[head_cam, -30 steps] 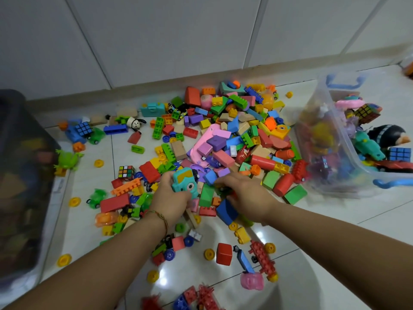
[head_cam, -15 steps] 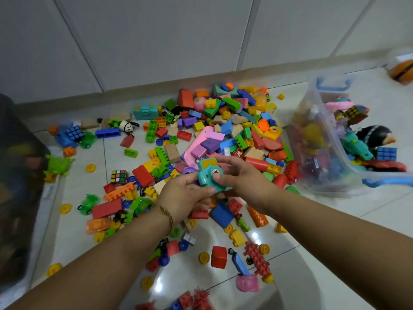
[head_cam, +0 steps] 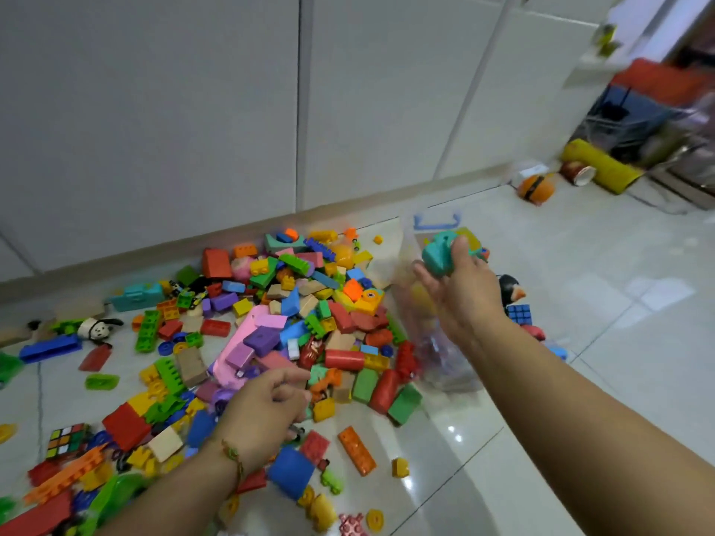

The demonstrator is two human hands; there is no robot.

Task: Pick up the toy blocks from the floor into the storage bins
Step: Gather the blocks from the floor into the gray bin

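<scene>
A large heap of coloured toy blocks (head_cam: 294, 315) covers the white tile floor against the wall. My right hand (head_cam: 460, 288) is shut on a teal toy camera (head_cam: 439, 255) and holds it above the clear storage bin (head_cam: 433, 342), which stands just right of the heap with several toys inside. My left hand (head_cam: 267, 404) hovers low over the near side of the heap with its fingers loosely curled; whether it holds anything I cannot tell. A blue block (head_cam: 290, 471) and an orange flat brick (head_cam: 356, 450) lie near my left wrist.
A puzzle cube (head_cam: 65, 441) lies at the near left. An orange ball toy (head_cam: 536, 187), a yellow roll (head_cam: 597, 166) and a wire rack with boxes (head_cam: 650, 121) stand at the far right. Bare tile stretches right of the bin.
The teal toy camera passed from my left hand to my right, which carried it right and up over the clear bin. My left hand dropped back toward the heap. The view swung right.
</scene>
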